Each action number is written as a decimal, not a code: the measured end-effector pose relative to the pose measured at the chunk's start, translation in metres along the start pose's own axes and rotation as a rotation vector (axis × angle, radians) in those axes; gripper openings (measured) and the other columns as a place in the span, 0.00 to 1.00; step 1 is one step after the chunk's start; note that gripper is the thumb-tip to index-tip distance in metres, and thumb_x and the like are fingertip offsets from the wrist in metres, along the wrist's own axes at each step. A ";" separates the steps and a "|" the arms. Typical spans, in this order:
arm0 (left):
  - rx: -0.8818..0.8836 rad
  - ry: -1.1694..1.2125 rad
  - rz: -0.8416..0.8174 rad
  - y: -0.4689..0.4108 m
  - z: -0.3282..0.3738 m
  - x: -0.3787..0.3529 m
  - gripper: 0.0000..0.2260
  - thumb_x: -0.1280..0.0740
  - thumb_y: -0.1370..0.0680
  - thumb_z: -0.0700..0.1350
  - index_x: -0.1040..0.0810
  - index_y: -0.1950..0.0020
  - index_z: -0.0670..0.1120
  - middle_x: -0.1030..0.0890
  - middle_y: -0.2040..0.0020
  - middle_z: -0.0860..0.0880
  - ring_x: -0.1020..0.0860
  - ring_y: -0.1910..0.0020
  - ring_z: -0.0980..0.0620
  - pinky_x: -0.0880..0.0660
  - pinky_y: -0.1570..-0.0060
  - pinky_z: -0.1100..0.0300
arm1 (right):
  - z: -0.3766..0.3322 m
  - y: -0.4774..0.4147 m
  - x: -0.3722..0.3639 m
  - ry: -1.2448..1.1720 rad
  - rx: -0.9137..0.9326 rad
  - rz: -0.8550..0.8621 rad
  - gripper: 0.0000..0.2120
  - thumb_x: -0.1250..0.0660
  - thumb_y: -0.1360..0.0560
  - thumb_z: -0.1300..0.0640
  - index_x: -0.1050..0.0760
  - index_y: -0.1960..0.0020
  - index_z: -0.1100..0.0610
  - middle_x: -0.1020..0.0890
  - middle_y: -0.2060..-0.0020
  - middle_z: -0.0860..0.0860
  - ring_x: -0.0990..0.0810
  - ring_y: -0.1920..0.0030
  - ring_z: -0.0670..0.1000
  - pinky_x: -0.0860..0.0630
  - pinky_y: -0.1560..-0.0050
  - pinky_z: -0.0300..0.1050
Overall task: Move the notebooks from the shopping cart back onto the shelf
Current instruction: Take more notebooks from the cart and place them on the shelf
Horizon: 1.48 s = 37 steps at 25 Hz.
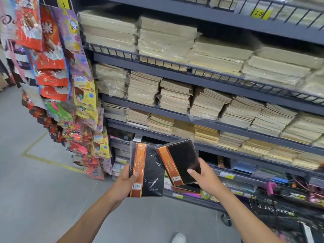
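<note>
My left hand (pixel 126 181) grips a black notebook with an orange spine band (pixel 149 171), wrapped in clear film, held upright in front of the lower shelves. My right hand (pixel 204 178) holds a second black and orange notebook (pixel 180 160), tilted to the right, its top edge near the dark grey shelf (pixel 228 127). The two notebooks overlap slightly at their inner edges. The shopping cart (pixel 280 213), a black wire basket on wheels, stands at the lower right beside my right arm.
The shelves above hold many stacks of beige wrapped notebooks (pixel 168 37). Colourful gift bags (pixel 52 55) hang at the shelf's left end. The lowest shelves carry mixed stationery (pixel 245 170). Grey floor with yellow tape (pixel 49 162) lies to the left. A white shoe (pixel 178 238) shows below.
</note>
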<state>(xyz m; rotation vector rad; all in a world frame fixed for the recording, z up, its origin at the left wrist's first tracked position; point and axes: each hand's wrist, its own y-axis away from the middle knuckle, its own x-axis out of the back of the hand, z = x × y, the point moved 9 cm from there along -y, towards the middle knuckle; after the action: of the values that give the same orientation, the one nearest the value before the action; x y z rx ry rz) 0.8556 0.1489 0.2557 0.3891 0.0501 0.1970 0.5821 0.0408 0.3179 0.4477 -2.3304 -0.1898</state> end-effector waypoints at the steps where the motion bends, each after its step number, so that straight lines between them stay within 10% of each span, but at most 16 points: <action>1: 0.000 -0.006 0.003 -0.005 -0.001 -0.002 0.11 0.40 0.14 0.42 0.28 0.33 0.49 0.17 0.40 0.49 0.16 0.49 0.59 0.19 0.53 0.62 | 0.003 -0.003 0.000 -0.018 -0.003 0.004 0.14 0.33 0.19 0.52 0.31 0.36 0.45 0.20 0.42 0.45 0.22 0.41 0.46 0.23 0.42 0.47; 15: -0.060 -0.040 0.028 -0.137 -0.098 -0.049 0.12 0.40 0.14 0.44 0.27 0.32 0.55 0.16 0.40 0.54 0.18 0.39 0.53 0.20 0.40 0.51 | 0.138 -0.105 -0.050 -0.196 -0.017 0.041 0.16 0.34 0.19 0.56 0.34 0.36 0.41 0.23 0.45 0.36 0.24 0.43 0.38 0.29 0.48 0.34; 19: -0.144 -0.055 0.054 -0.191 -0.146 -0.061 0.11 0.39 0.15 0.45 0.27 0.34 0.55 0.16 0.43 0.59 0.18 0.43 0.59 0.20 0.48 0.62 | 0.197 -0.150 -0.080 -0.271 0.022 0.128 0.17 0.34 0.19 0.56 0.32 0.34 0.42 0.22 0.41 0.36 0.25 0.41 0.34 0.28 0.43 0.36; 28: -0.357 0.003 0.058 -0.309 -0.255 -0.068 0.11 0.38 0.15 0.46 0.25 0.34 0.57 0.17 0.37 0.50 0.19 0.36 0.47 0.26 0.33 0.39 | 0.303 -0.228 -0.157 -0.389 0.150 0.316 0.19 0.34 0.19 0.56 0.33 0.36 0.36 0.24 0.43 0.30 0.28 0.45 0.23 0.32 0.48 0.28; 37: -0.430 -0.001 0.032 -0.322 -0.273 -0.063 0.14 0.40 0.14 0.45 0.27 0.39 0.66 0.17 0.39 0.56 0.19 0.39 0.53 0.23 0.36 0.45 | 0.310 -0.214 -0.174 -0.360 0.223 0.450 0.13 0.33 0.20 0.56 0.28 0.39 0.43 0.20 0.47 0.39 0.23 0.47 0.32 0.28 0.48 0.35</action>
<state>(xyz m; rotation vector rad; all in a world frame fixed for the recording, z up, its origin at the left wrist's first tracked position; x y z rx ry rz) 0.8284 -0.0546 -0.1188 -0.0390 0.0002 0.2326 0.5363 -0.0913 -0.0731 -0.0210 -2.7497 0.2261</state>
